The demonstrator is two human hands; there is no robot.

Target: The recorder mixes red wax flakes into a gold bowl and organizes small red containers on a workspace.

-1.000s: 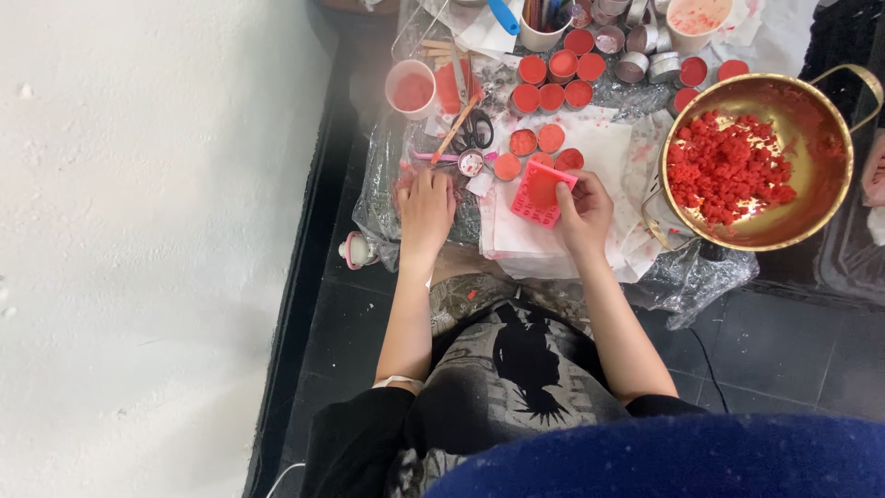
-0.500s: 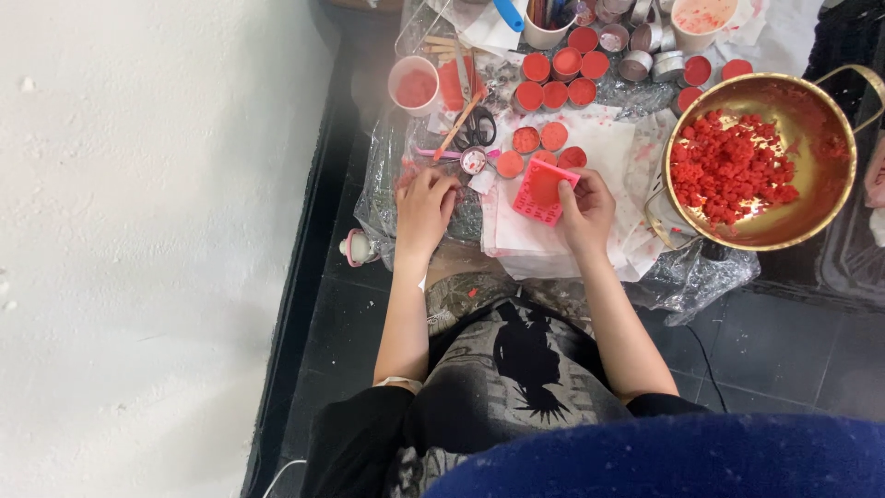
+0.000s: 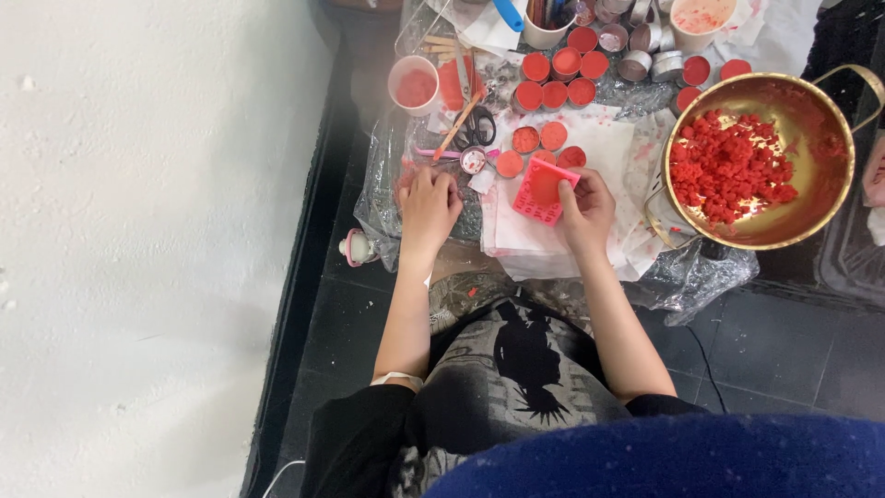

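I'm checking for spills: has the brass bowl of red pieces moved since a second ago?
No. The brass bowl sits as before, right of the white paper and below the small red-filled tins.

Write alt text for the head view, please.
Seen from above, a person's right hand holds a pink grid mould over white paper; the left hand rests on plastic sheeting. A brass bowl of red crumbs sits at right.

Dark tiled floor under crinkled plastic sheet

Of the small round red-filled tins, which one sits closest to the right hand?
The tin just above the right hand, beside the pink mould's top corner; the other tins lie farther up or left.
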